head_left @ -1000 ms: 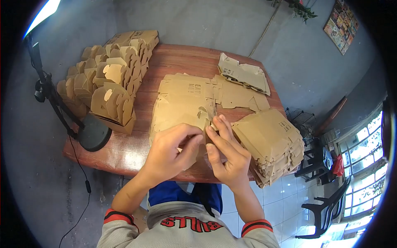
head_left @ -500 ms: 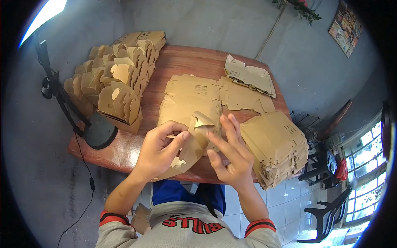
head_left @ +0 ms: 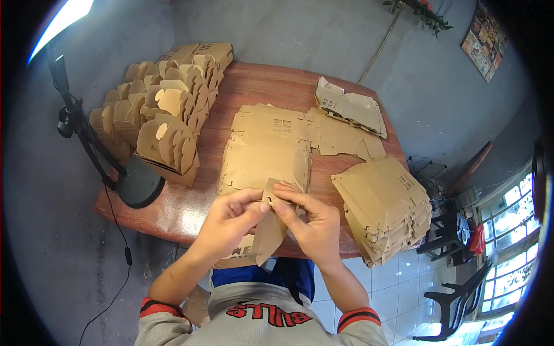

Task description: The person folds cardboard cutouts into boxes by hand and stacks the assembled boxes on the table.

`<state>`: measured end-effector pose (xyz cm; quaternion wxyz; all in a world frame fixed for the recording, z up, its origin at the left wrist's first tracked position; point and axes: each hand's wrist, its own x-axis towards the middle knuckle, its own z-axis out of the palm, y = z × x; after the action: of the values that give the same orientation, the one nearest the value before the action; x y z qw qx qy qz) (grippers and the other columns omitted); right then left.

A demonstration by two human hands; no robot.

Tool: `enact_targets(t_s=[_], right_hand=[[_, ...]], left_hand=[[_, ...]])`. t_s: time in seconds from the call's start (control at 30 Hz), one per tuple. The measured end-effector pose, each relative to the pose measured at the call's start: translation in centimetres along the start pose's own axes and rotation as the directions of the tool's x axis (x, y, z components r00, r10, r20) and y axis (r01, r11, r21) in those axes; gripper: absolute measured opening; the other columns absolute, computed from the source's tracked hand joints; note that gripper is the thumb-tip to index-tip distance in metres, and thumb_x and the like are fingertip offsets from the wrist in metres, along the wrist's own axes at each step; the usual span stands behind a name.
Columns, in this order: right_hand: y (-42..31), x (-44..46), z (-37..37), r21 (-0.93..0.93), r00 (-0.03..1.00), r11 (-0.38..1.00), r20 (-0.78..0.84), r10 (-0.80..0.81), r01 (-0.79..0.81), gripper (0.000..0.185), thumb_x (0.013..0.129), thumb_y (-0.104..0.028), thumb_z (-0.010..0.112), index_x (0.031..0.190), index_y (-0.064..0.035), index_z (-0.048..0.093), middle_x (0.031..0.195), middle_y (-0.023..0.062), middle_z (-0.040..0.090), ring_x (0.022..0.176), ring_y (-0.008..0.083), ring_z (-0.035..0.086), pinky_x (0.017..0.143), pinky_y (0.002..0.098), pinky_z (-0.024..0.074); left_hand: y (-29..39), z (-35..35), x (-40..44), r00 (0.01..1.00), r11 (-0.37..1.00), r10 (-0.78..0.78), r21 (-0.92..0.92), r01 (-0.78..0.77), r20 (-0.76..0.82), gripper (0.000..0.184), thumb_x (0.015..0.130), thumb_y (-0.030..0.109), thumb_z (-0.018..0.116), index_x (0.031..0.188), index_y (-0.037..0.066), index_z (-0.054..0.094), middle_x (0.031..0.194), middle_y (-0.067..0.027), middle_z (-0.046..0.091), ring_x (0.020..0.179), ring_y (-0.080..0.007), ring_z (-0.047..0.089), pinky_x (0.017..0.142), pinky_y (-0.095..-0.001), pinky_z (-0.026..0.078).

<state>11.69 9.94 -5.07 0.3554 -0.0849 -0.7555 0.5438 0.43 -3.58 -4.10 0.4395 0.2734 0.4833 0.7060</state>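
This looks like a home. A black plastic armchair stands on white floor tiles near a gridded window. A leafy green garland decorates the grey wall.

a strip of tabletop is running open between the upright boxes and the middle stack, widening toward the far edge. the boxes are crowding its left side, with the lamp base sitting just beside the nearest one and the lamp stem rising at the left. a narrower lane is separating the middle stack from the right stack; flat sheets are closing its far end, and creased cardboard is raising the height there. the left hand, right hand and their cardboard piece are blocking the near middle.
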Motion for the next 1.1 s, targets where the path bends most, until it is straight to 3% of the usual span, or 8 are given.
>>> enact_targets(t_s=[0.1, 0.3, 0.4, 0.43, 0.57, 0.77, 0.9, 1.1], right_hand=[[0.0, -0.3, 0.0, 0.063, 0.999, 0.997, -0.018, 0.035, -0.034, 0.021, 0.084, -0.009, 0.072, 0.102, 0.0001, 0.07, 0.104, 0.0144, 0.071, 0.107, 0.0211, 0.066, 0.095, 0.0315, 0.0488], [-1.4, -0.3, 0.4, -0.116, 0.99, 0.993, -0.14, -0.03, 0.014, 0.021, 0.082, -0.008, 0.073, 0.101, -0.0007, 0.069, 0.105, 0.0153, 0.07, 0.106, 0.0234, 0.066, 0.091, 0.0329, 0.0507], [-0.6, 0.6, 0.2, -0.144, 0.991, 0.986, -0.084, -0.102, 0.09, 0.021, 0.082, -0.008, 0.074, 0.101, -0.0009, 0.069, 0.108, 0.0162, 0.069, 0.109, 0.026, 0.065, 0.091, 0.0334, 0.051], [-0.7, 0.3, 0.1, -0.177, 0.991, 0.979, -0.074, -0.111, 0.097, 0.024, 0.081, -0.008, 0.074, 0.104, -0.0034, 0.07, 0.119, 0.0185, 0.065, 0.121, 0.0299, 0.057, 0.095, 0.0362, 0.049], [-0.2, -1.8, -1.3, -0.305, 0.882, 0.835, 0.279, -0.38, 0.457, 0.035, 0.077, -0.014, 0.076, 0.112, -0.0165, 0.07, 0.139, 0.014, 0.051, 0.138, 0.034, 0.036, 0.106, 0.0511, 0.0366], [2.0, -2.4, -0.7, -0.395, 0.829, 0.729, 0.276, -0.486, 0.559, 0.032, 0.073, -0.019, 0.079, 0.104, -0.0179, 0.073, 0.134, 0.007, 0.057, 0.135, 0.0318, 0.041, 0.107, 0.0535, 0.033], [1.3, -1.5, -1.4, -0.311, 0.862, 0.804, 0.209, -0.462, 0.507, 0.024, 0.075, -0.017, 0.077, 0.099, -0.0149, 0.074, 0.129, 0.0083, 0.061, 0.133, 0.0333, 0.044, 0.106, 0.0509, 0.0362], [0.4, -0.9, -0.7, -0.283, 0.92, 0.876, 0.082, -0.384, 0.391, 0.02, 0.078, -0.01, 0.076, 0.098, -0.006, 0.072, 0.127, 0.0187, 0.06, 0.126, 0.035, 0.052, 0.098, 0.0417, 0.0468]], left_hand=[[0.5, -0.1, -0.2, 0.998, 0.995, -0.025, -0.095, 0.03, 0.053, 0.035, 0.099, 0.013, 0.052, 0.128, -0.006, 0.053, 0.103, -0.007, 0.065, 0.084, -0.0091, 0.062, 0.071, -0.023, 0.052], [0.9, 0.5, -0.3, 0.996, 1.0, 0.012, 0.009, -0.013, 0.084, 0.033, 0.1, 0.013, 0.051, 0.128, -0.004, 0.054, 0.101, -0.0034, 0.064, 0.084, -0.0052, 0.059, 0.068, -0.0213, 0.051], [0.8, 0.9, 0.4, 0.998, 0.997, 0.055, 0.051, -0.054, -0.022, 0.031, 0.099, 0.012, 0.052, 0.126, -0.003, 0.056, 0.101, -0.0023, 0.064, 0.083, -0.0041, 0.059, 0.067, -0.02, 0.05], [0.7, 0.7, 0.7, 0.998, 0.998, 0.058, 0.034, -0.057, -0.028, 0.03, 0.098, 0.011, 0.055, 0.124, -0.004, 0.057, 0.1, -0.0023, 0.065, 0.081, -0.0046, 0.059, 0.065, -0.0194, 0.05], [1.5, -0.8, 0.8, 0.997, 0.985, 0.07, -0.156, -0.071, -0.01, 0.031, 0.097, 0.01, 0.056, 0.122, -0.007, 0.055, 0.103, -0.0105, 0.066, 0.087, -0.0129, 0.066, 0.072, -0.0248, 0.056], [1.9, -0.6, 0.9, 0.999, 0.975, 0.02, -0.223, -0.01, 0.04, 0.032, 0.098, 0.014, 0.054, 0.122, -0.007, 0.053, 0.109, -0.0137, 0.065, 0.095, -0.0174, 0.067, 0.082, -0.029, 0.056], [4.1, -0.7, 0.1, 0.97, 0.98, -0.195, 0.052, 0.19, 0.146, 0.033, 0.097, 0.015, 0.057, 0.123, -0.006, 0.055, 0.109, -0.0107, 0.066, 0.095, -0.0151, 0.065, 0.086, -0.0285, 0.053], [3.7, -1.0, -0.2, 0.993, 0.975, -0.071, 0.217, 0.05, 0.089, 0.027, 0.091, 0.012, 0.066, 0.113, -0.004, 0.064, 0.096, -0.0083, 0.07, 0.085, -0.0106, 0.065, 0.075, -0.0233, 0.052]])
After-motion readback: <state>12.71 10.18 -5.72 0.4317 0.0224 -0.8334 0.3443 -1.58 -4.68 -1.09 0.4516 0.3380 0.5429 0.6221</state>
